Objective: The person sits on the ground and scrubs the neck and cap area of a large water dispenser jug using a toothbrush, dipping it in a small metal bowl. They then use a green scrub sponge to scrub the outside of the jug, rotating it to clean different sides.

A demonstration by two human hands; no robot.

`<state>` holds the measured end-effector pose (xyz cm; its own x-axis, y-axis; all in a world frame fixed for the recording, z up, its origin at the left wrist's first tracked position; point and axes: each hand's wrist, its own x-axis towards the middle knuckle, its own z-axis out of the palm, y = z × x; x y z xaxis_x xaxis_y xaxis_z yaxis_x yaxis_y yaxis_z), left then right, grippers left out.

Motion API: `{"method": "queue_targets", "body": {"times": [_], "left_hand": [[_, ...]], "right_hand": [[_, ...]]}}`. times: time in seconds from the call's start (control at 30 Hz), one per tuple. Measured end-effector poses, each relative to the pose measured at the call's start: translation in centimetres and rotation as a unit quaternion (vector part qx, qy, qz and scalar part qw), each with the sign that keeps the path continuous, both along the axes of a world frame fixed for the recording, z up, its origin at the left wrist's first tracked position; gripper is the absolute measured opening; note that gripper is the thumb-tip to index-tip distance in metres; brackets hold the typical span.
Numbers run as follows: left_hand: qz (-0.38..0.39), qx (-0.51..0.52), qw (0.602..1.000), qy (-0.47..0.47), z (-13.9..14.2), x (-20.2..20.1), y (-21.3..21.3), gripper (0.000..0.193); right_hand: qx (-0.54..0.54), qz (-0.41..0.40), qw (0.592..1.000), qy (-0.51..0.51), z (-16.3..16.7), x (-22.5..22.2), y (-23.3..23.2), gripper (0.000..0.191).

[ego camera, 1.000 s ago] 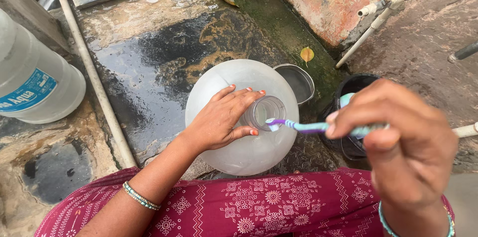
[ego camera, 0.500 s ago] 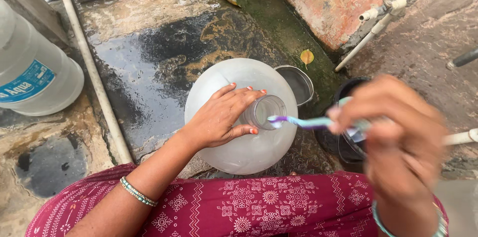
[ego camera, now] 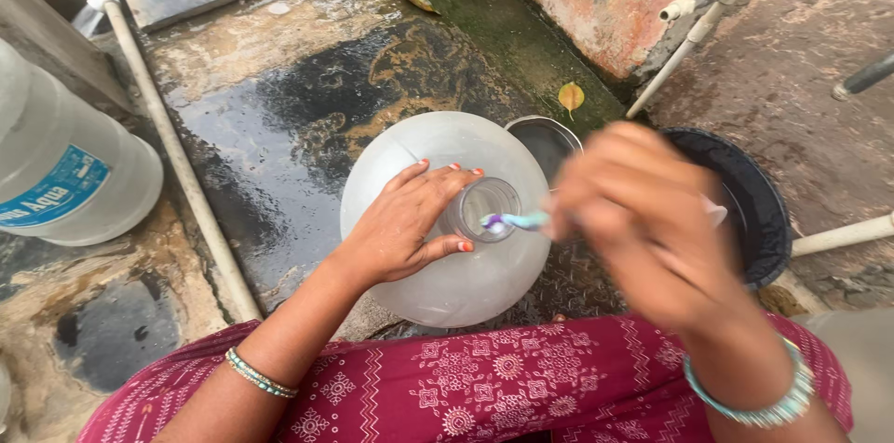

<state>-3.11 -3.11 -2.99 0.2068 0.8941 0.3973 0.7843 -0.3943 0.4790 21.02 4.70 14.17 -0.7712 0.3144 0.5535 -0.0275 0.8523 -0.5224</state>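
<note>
**Scrubbing the mouth of a large water jar with a toothbrush**

The left hand [ego camera: 410, 229] rests on the shoulder of a big translucent water jar [ego camera: 438, 289], its fingers spread narrowly and curled around the jar's clear neck [ego camera: 484, 208], which stands just beyond the fingertips. The jar stands upright on a wet stone slab [ego camera: 279, 80], directly beneath the left palm and close against the person's maroon patterned garment [ego camera: 484, 387].

The right hand [ego camera: 643, 219], blurred, is closed around the handle of a toothbrush [ego camera: 517, 220]; the exact finger placement cannot be made out. The purple-and-white brush head projects leftward from those fingers and sits at the rim of the neck, between the two hands.

Behind the right hand's knuckles lie a small steel bowl [ego camera: 545, 136] and a black basin [ego camera: 759, 219]. Well to the left of the left wrist, a second jar with a blue label [ego camera: 65, 173] lies beside a white pipe [ego camera: 177, 159].

Progress, as a judgement: the brush is working at the mouth only, so the cleaning appears to be under way rather than finished. No water flows into the jar, and a rinse seems to remain. Whether the interior is already clean cannot be told.
</note>
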Motion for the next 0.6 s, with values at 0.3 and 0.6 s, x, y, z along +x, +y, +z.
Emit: {"method": "queue_targets", "body": {"times": [0.3, 0.6], "left_hand": [[-0.011, 0.013, 1.000, 0.017, 0.0, 0.6, 0.2, 0.078], [-0.001, 0.010, 1.000, 0.015, -0.2, -0.4, 0.4, 0.078]], "right_hand": [[-0.011, 0.071, 0.995, -0.062, -6.0, -2.3, 2.7, 0.034], [-0.016, 0.014, 0.999, 0.033, -0.4, 1.5, 0.2, 0.048]]}}
